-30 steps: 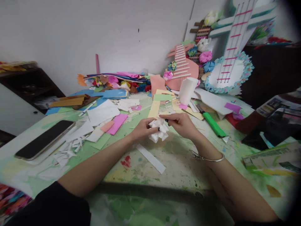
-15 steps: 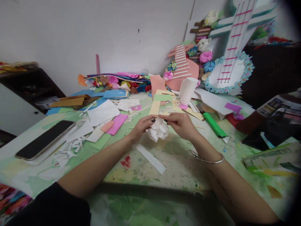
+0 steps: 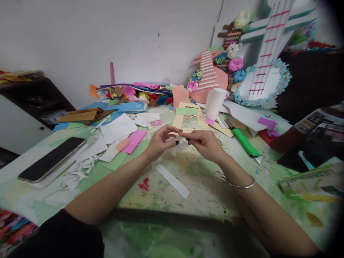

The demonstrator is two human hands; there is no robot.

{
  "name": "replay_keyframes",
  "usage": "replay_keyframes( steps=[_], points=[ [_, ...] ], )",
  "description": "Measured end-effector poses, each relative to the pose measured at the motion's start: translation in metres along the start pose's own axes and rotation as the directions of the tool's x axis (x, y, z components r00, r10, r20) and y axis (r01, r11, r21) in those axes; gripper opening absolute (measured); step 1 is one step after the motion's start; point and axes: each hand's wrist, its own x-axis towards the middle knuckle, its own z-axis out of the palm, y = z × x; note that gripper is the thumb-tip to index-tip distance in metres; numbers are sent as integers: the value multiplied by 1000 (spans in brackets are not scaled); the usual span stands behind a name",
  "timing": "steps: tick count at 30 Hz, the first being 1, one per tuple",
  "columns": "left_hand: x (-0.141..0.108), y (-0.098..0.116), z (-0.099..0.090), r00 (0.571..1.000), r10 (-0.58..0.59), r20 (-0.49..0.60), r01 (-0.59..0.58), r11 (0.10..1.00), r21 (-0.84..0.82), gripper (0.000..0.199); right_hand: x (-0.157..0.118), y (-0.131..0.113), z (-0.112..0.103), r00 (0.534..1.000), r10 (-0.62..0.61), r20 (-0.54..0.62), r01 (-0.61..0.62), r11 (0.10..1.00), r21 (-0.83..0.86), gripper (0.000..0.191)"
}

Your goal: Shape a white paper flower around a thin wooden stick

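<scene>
A crumpled white paper flower [image 3: 183, 146] is between my two hands above the near part of the table, largely hidden behind the fingers. My left hand [image 3: 161, 142] curls round its left side, thumb below and fingers above. From the right, my right hand [image 3: 205, 143] pinches it between thumb and index finger, its index fingertip meeting the left fingertips. A silver bangle [image 3: 244, 185] circles the right wrist. Below the hands, a white paper strip [image 3: 172, 181] lies slanted on the paint-stained table [image 3: 204, 195].
Left lie a phone [image 3: 52, 159], paper shreds [image 3: 80, 172], white sheets [image 3: 118, 128] and a pink paper piece [image 3: 134, 141]. A green-handled cutter [image 3: 244, 142] lies right. Behind stand a white roll [image 3: 215, 104] and paper instruments [image 3: 211, 80]; a box [image 3: 313, 184] sits at the right edge.
The white flower has turned away and shows less between the hands. My left fingers have lifted and arched, with the thumb lower. The strip lies where it was.
</scene>
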Motion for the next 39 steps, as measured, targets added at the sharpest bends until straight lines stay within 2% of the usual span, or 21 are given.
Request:
replay_keyframes(
  steps=[8, 13, 18, 26, 30, 34, 39],
  points=[
    [-3, 1, 3, 996, -84, -38, 83, 996, -24, 30, 0, -1, 2, 997, -63, -44, 61, 997, -42, 49],
    [-2, 4, 6, 990, -105, -90, 112, 990, 81, 33, -1, -1, 2, 996, -79, -39, 75, 992, -99, 45],
    [-2, 5, 6, 986, -123, -111, 141, 976, 167, 25, -2, -1, 3, 998, -58, -9, 56, 988, -143, 42],
    [-2, 5, 4, 984, -174, -33, 174, 985, 10, 29, -2, 1, 5, 998, -34, -52, 24, 982, -189, 39],
    [-3, 5, 4, 977, -211, -38, 211, 977, -16, 30, -1, 0, 3, 999, -5, -49, -3, 987, -159, 37],
    [-3, 7, 5, 979, -196, -46, 195, 980, -38, 27, 0, 0, 2, 998, 5, -59, -10, 995, -97, 39],
    [-2, 6, 5, 971, -216, -99, 219, 976, 15, 26, 0, 0, 1, 998, 23, -61, -24, 1000, -14, 46]
  ],
)
